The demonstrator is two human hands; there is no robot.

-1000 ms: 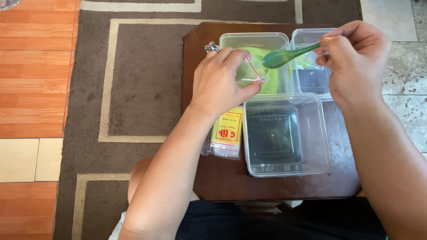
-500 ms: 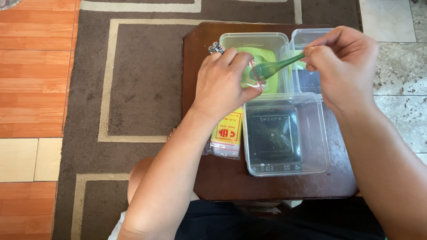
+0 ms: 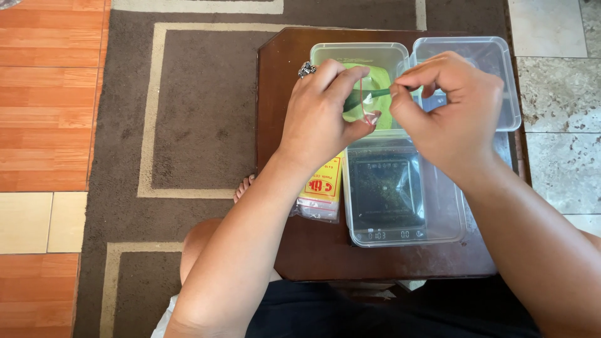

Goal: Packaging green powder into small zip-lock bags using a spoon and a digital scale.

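Table on brown patterned rug

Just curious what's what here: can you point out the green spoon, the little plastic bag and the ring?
green spoon (image 3: 375, 93), head view, on its handle.
little plastic bag (image 3: 369, 100), head view, near its red-edged mouth.
ring (image 3: 307, 69), head view, on its top.

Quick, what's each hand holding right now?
Left hand: closed, pinching a small clear bag open.
Right hand: closed on a green spoon, its bowl inside the bag.
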